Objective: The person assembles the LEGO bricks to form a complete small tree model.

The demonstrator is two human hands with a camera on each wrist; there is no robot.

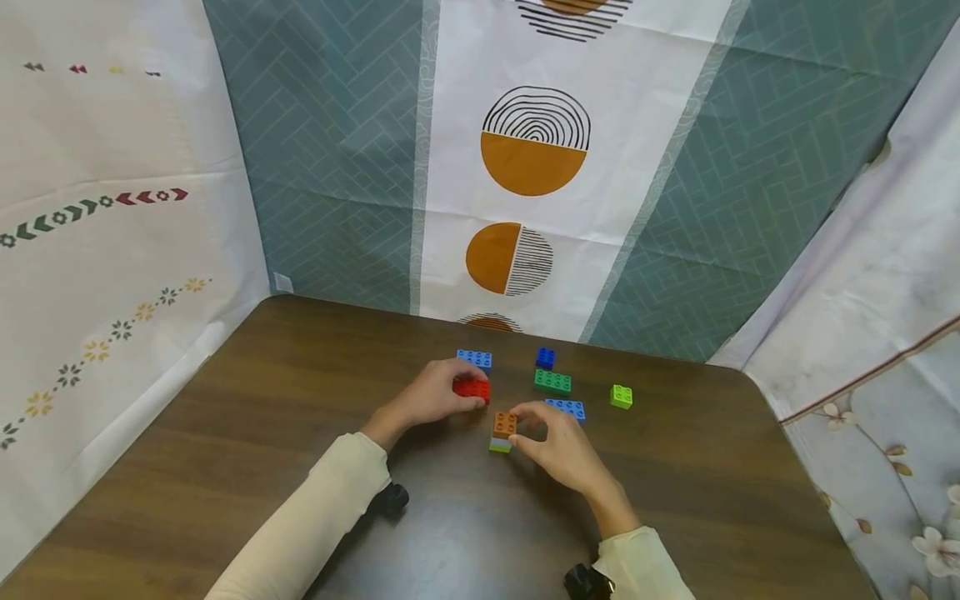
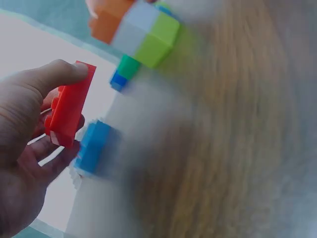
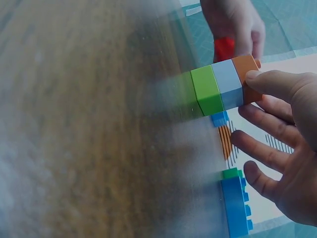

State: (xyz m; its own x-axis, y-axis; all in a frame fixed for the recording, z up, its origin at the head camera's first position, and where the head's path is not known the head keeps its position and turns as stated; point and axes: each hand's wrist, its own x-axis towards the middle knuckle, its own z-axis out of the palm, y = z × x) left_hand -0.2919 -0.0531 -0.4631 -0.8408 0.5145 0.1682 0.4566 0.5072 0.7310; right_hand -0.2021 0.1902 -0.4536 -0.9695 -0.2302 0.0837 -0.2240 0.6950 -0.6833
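Observation:
My left hand [image 1: 429, 395] holds a red toy building brick [image 2: 72, 106] between thumb and fingertips, its studs facing the palm in the left wrist view. Just to the right, my right hand [image 1: 561, 448] pinches the orange brick [image 3: 246, 74] that tops a small stack. Below the orange one come a pale grey brick [image 3: 227, 83] and a lime green brick [image 3: 205, 92], which forms the bottom of the stack on the table. In the right wrist view the other right fingers are spread apart, away from the stack.
Past the hands lie a light blue brick [image 1: 474, 357], a dark blue brick [image 1: 546, 358], a green brick [image 1: 552, 382] and another blue brick [image 1: 570, 409]. Farther right sits a small lime brick [image 1: 622, 396]. Patterned cloths hang behind and beside the brown wooden table [image 1: 247, 417].

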